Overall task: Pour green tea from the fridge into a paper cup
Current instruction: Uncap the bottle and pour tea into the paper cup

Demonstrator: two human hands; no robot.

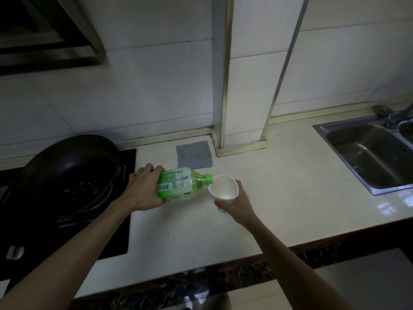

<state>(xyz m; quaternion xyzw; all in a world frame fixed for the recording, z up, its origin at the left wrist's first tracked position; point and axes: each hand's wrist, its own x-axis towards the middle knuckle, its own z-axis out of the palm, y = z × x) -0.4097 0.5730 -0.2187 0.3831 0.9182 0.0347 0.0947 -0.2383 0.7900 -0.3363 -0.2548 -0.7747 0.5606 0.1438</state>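
Green plastic catches the eye first in the head view: the tea bottle (178, 184) lies tipped almost flat in the left hand (143, 189), whose grip is wrapped fully round the bottle's base end; the neck points toward three o'clock and its green mouth sits right at the rim of the paper cup (223, 187). The right hand (234, 203) has its grip closed round the cup's lower wall from the five o'clock side, squeezing the rim slightly out of round and tilting it toward the bottle; whether the cup rests on the pale bench (279, 175) or is lifted just off it, I cannot tell. Whether the green tip is a cap or a bare neck is too small to make out; no stream shows, and the inside of the cup looks white and dry.

By my reading, the fetching is done and the pour is only at its start; filling the cup and righting the bottle are left. At twelve o'clock from the cup lies a grey cloth (194, 154); a dark pan (69, 166) sits on the hob at nine o'clock; a steel sink (368, 153) lies out at two o'clock.
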